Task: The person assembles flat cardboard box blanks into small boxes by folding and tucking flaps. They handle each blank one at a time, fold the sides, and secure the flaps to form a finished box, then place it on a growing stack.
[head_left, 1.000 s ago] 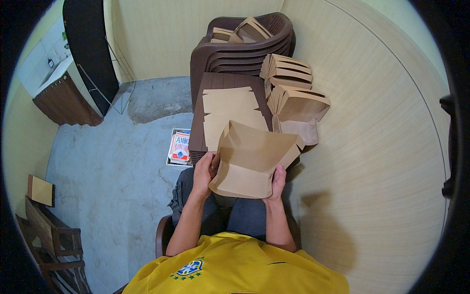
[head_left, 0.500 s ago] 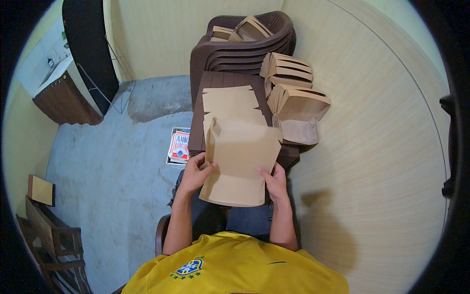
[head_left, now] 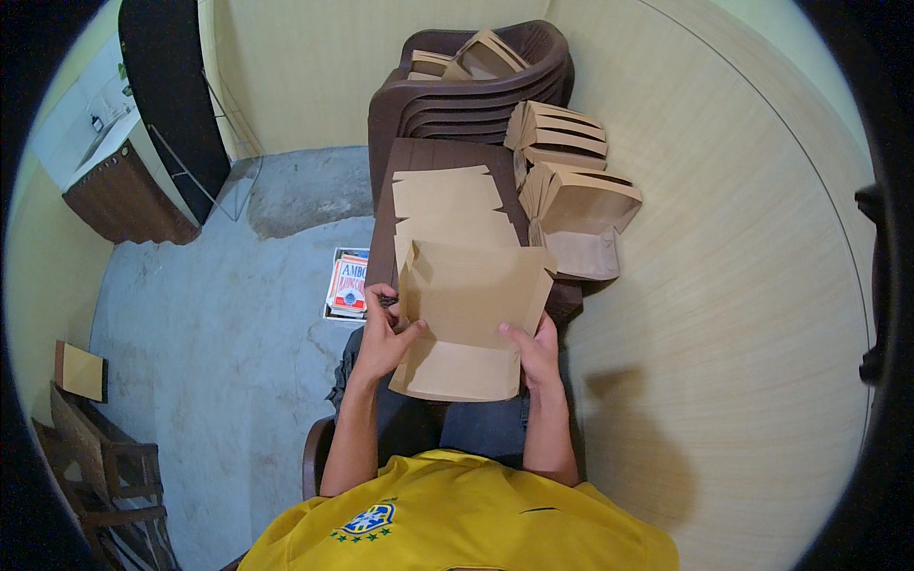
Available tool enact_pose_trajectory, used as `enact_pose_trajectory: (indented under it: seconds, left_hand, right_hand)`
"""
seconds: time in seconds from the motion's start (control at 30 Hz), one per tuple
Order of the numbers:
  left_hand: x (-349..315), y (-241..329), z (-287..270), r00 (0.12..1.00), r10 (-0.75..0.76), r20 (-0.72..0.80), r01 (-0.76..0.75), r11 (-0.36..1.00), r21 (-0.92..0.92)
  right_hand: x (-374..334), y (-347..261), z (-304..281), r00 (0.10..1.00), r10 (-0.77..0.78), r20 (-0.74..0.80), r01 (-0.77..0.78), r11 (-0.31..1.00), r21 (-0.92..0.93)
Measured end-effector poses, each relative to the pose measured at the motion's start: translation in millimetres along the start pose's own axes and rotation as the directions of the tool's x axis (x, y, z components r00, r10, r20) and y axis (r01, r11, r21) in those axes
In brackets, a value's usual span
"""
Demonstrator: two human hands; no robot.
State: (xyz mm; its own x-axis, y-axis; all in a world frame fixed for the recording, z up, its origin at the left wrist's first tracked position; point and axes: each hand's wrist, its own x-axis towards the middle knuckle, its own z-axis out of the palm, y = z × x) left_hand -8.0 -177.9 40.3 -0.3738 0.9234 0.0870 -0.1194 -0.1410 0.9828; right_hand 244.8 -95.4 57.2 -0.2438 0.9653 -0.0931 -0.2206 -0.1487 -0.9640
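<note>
A partly folded brown cardboard box (head_left: 471,295) is held over my lap, its side flaps raised and its near section bent up along a crease. My left hand (head_left: 386,338) grips its left side, thumb on the inner face and fingers apart outside. My right hand (head_left: 535,347) pinches the right side, thumb inside and the other fingers behind the board. Just beyond the box, a flat cardboard blank (head_left: 443,200) with notched edges lies on the brown plastic table (head_left: 381,228).
Formed cardboard boxes (head_left: 581,224) stand nested right of the table, against the wood-patterned wall (head_left: 733,285). Stacked brown chairs (head_left: 466,105) behind hold more boxes (head_left: 490,57). A white container of printed packs (head_left: 347,284) sits on the floor at left.
The box's far panel has tipped up a little and its near section is bent more sharply. My left fingers have loosened outward along the left edge.
</note>
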Motion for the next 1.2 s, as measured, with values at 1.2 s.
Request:
enact_pose_trajectory:
  seconds: [1.2]
  left_hand:
    - [-11, 58, 31, 0.983, 0.146, 0.111, -0.180, 0.668, 0.722]
  right_hand:
    - [-6, -30, 9, 0.928, -0.318, 0.196, 0.372, 0.832, -0.412]
